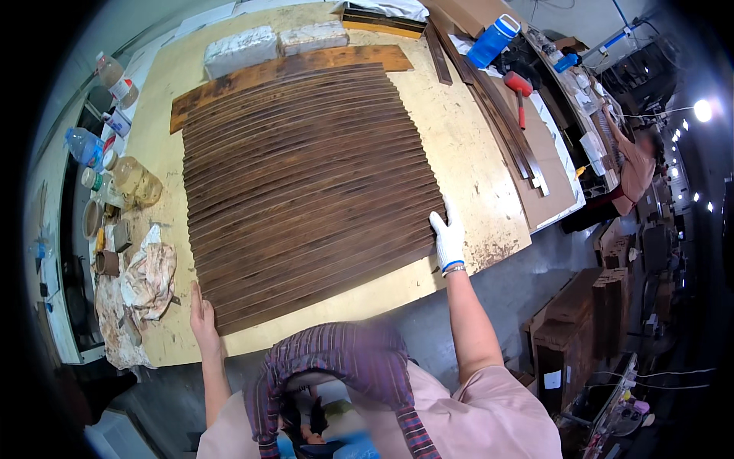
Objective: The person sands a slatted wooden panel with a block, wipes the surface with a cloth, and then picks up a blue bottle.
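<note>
Many dark brown wooden slats [313, 183] lie side by side on the pale worktable, their ends slightly uneven at both sides. My bare left hand [203, 320] rests against the slat ends at the near left corner, fingers stretched along the edge. My right hand [450, 237], in a white glove with a blue cuff, lies against the ends at the near right, thumb apart from the fingers. Neither hand is closed around a slat. A wider, lighter brown board [378, 58] lies at the far side of the slats, partly hidden by them.
White wrapped blocks [241, 53] sit at the back. Bottles [136, 177] and stained rags [149, 279] line the left. At the right are long dark strips [497, 115], a red mallet [520, 96] and a blue jug [493, 42]. A co-worker [636, 164] stands at another bench.
</note>
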### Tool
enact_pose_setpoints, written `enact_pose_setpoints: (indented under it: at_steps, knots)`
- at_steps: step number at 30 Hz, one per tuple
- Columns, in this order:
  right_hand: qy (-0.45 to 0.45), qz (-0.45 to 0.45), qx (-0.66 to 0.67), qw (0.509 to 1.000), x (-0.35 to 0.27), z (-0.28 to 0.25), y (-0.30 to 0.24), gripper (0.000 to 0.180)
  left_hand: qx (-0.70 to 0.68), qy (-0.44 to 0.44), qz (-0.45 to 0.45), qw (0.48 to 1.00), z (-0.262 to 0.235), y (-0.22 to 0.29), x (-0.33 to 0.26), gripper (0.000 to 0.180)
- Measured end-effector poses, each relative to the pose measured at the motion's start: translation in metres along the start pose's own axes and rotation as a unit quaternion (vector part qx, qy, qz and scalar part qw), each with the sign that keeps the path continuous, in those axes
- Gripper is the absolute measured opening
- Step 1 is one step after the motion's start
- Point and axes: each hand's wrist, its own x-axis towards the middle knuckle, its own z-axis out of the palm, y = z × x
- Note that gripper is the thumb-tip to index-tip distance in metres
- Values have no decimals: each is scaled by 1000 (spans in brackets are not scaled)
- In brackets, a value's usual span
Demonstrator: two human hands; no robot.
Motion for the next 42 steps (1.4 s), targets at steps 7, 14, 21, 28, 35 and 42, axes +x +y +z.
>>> enact_pose_setpoints:
  at_steps: [7, 14, 21, 28, 35, 42]
  knots:
    - [94, -30, -79, 992, 0, 11, 4, 55, 26, 71, -5, 997, 22, 9, 2, 48]
    - [93, -41, -100, 990, 9, 6, 10, 39, -47, 86, -38, 995, 30, 16, 5, 45]
    - [86, -26, -86, 992, 18, -3, 24, 39, 20, 8, -15, 1000, 22, 12, 6, 57]
    - [-31, -215, -499, 839, -18, 41, -48, 82, 416, -32, 147, 897, 16, 25, 28, 67]
    - [-226, -328, -461, 793, -36, 162, -93, 83, 688, -124, 229, 677, 84, 60, 45, 77]
    - [-332, -351, -410, 774, -59, 206, -122, 87, 686, -121, 226, 681, 82, 56, 45, 80]
